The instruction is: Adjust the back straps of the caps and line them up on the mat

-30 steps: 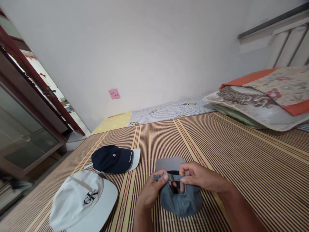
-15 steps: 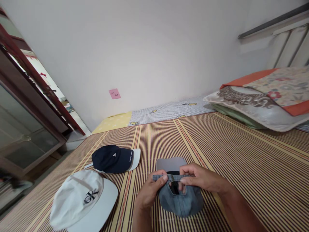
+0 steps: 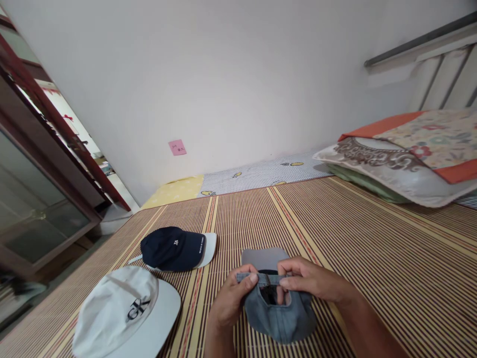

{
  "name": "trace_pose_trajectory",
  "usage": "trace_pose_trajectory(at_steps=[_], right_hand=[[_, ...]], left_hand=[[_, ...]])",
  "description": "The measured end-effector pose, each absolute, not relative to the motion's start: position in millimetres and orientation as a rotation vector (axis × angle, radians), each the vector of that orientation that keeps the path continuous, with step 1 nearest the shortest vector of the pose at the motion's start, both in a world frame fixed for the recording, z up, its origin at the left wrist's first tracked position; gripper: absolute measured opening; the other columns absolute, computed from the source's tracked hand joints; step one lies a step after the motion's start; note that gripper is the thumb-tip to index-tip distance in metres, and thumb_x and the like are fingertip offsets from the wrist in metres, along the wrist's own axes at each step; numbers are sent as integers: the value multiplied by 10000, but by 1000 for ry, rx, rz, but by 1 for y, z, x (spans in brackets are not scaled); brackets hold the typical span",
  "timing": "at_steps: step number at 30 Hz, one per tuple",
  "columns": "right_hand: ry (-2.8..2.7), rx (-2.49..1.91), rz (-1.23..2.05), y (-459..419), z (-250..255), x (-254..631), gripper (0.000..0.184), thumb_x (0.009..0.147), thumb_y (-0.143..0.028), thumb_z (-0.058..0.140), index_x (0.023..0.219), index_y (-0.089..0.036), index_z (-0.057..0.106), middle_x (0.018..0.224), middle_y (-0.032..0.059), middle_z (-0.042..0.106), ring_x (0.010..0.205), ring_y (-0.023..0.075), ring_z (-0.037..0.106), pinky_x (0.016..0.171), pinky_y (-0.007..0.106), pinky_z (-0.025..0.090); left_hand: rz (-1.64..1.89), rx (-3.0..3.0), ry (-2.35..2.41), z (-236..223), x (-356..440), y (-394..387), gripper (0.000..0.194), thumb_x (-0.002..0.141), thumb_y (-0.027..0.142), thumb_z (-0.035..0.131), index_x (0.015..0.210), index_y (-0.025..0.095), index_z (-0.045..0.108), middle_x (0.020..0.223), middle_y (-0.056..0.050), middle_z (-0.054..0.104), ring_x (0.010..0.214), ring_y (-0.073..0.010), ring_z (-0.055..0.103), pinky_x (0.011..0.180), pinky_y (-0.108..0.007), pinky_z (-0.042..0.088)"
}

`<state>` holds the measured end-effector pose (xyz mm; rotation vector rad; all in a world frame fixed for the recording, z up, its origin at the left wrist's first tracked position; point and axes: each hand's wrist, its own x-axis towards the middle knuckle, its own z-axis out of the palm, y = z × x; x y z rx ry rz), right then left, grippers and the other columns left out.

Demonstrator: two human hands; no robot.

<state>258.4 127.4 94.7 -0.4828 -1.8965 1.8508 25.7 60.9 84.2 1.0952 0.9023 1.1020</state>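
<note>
A blue-grey baseball cap (image 3: 278, 315) lies on the striped bamboo mat, its back opening facing me and its greyer brim pointing away. My left hand (image 3: 233, 296) pinches the left end of the cap's adjustment strap between thumb and fingers. At the strap's right side, my right hand (image 3: 313, 278) grips it the same way, with a fingertip showing through the back opening. A small buckle sits on the strap between both hands. To the left are a navy cap (image 3: 167, 248) with a white brim edge and a white cap (image 3: 115, 308) with black letters.
The striped mat (image 3: 357, 238) covers the bed up to a checked and yellow sheet along the wall. Stacked pillows (image 3: 406, 154) lie at the right. A pink note (image 3: 177, 147) is stuck on the wall. A glass-fronted cabinet (image 3: 33, 199) and a doorway are at the left.
The view has tilted slightly, so things sit a little lower. Both hands keep their hold on the strap; the cap has barely moved.
</note>
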Motion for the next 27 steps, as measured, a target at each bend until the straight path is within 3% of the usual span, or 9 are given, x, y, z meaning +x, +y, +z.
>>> trace_pose_trajectory(at_steps=[8,13,27], right_hand=[[-1878,-480,1871,129,92,254,303,925,-457,689,807,-187,616,889,103,822,812,207,753,776,336,527],[-1860,-479,1893,129,90,253,316,940,-474,667,819,-188,607,882,109,824,814,210,754,786,335,513],[-1881,-440,1853,130,88,254,276,934,-424,682,819,-176,642,827,93,819,762,197,747,759,323,522]], left_hand=[[1070,1115,888,88,28,59,434,664,444,915,779,155,612,655,43,492,599,-90,369,578,-247,225],[1068,1132,883,88,29,58,367,720,437,879,745,133,674,673,9,547,643,-108,439,626,-249,284],[1095,1073,804,85,31,58,384,668,447,900,709,137,677,640,9,553,593,-98,436,591,-240,271]])
